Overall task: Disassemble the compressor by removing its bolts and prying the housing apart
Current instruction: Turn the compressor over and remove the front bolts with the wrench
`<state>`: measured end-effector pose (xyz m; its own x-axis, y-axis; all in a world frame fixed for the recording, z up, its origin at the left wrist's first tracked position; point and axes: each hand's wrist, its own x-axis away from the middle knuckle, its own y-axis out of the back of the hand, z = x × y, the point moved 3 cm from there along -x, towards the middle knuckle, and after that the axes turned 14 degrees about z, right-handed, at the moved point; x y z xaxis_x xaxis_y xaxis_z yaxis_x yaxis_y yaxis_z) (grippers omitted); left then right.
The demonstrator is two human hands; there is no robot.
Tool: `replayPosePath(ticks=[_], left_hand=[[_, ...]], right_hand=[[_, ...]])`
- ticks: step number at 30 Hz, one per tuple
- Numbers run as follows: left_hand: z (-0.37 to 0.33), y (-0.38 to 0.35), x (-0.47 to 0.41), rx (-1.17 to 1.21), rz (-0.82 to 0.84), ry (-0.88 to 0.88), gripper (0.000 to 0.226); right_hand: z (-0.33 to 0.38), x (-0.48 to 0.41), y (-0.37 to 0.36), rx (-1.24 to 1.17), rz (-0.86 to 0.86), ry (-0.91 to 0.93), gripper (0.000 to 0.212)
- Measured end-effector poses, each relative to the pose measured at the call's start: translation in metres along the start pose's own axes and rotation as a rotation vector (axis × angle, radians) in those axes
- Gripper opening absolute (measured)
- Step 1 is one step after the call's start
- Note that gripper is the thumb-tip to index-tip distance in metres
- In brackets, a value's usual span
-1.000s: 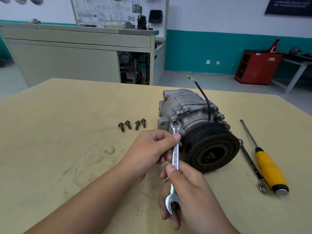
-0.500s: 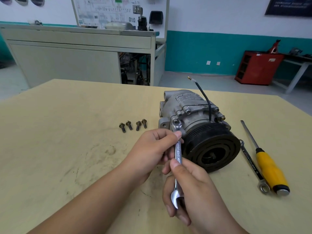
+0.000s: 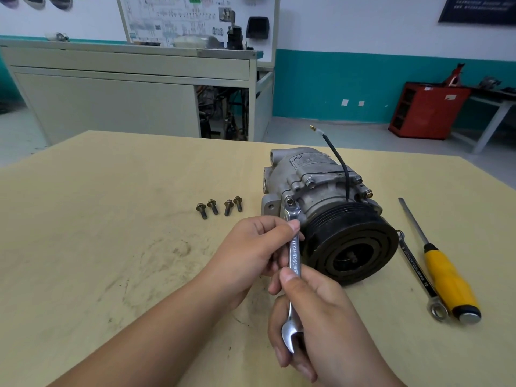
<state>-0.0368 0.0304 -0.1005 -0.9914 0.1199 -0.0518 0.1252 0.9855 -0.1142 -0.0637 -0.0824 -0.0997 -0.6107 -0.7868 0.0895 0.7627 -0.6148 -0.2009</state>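
The pale worktop [image 3: 111, 219] fills most of the view, and right of centre on it lies the compressor [image 3: 321, 188], on its side. Its black pulley [image 3: 349, 227] faces the camera and a black wire [image 3: 339, 163] sticks up from the top of the housing. Both hands are in front of it. The left hand [image 3: 245, 252] sits just beside the pulley's left edge, fingers [image 3: 293, 226] curled, thumb and forefinger pinching the upper shank of the wrench [image 3: 294, 255]. The right hand [image 3: 321, 325] is below, nearer the camera, wrapped round the lower shank with the thumb laid along the metal, and the tool's free open end pokes out under the palm. The wrench stands almost upright, its top end seated on a bolt head [image 3: 289, 201] at the housing's front-left corner, just above the left thumb. Whether the left knuckles touch the pulley, I cannot tell. Right of the compressor a yellow-handled screwdriver [image 3: 446, 280] lies on the worktop. A second wrench [image 3: 418, 272] lies between it and the pulley, ring end by the screwdriver's butt. Left of the housing, four loose bolts [image 3: 219, 207] sit in a short row, apart from both hands.
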Motion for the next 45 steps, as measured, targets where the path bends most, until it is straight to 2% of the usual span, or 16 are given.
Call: replayPosePath(ticks=[6,13,30,38,45], left_hand=[[0.001,-0.001,-0.001,0.047,0.017,-0.002,0.026],[0.004,-0.002,-0.001,0.04,0.037,0.001,0.026],[0.004,-0.001,-0.004,0.025,0.007,-0.018,0.029],[0.005,0.0,-0.005,-0.003,0.004,-0.009,0.029],[0.0,0.0,-0.004,0.021,-0.013,-0.04,0.032]], right_hand=[[0.004,0.001,0.001,0.015,-0.01,-0.022,0.027],[0.002,0.0,0.008,0.203,-0.059,-0.024,0.028],[0.002,-0.005,0.01,0.302,-0.058,-0.051,0.029],[0.0,-0.005,0.012,0.421,-0.133,-0.044,0.031],[0.005,-0.005,0.012,0.3,-0.064,-0.046,0.031]])
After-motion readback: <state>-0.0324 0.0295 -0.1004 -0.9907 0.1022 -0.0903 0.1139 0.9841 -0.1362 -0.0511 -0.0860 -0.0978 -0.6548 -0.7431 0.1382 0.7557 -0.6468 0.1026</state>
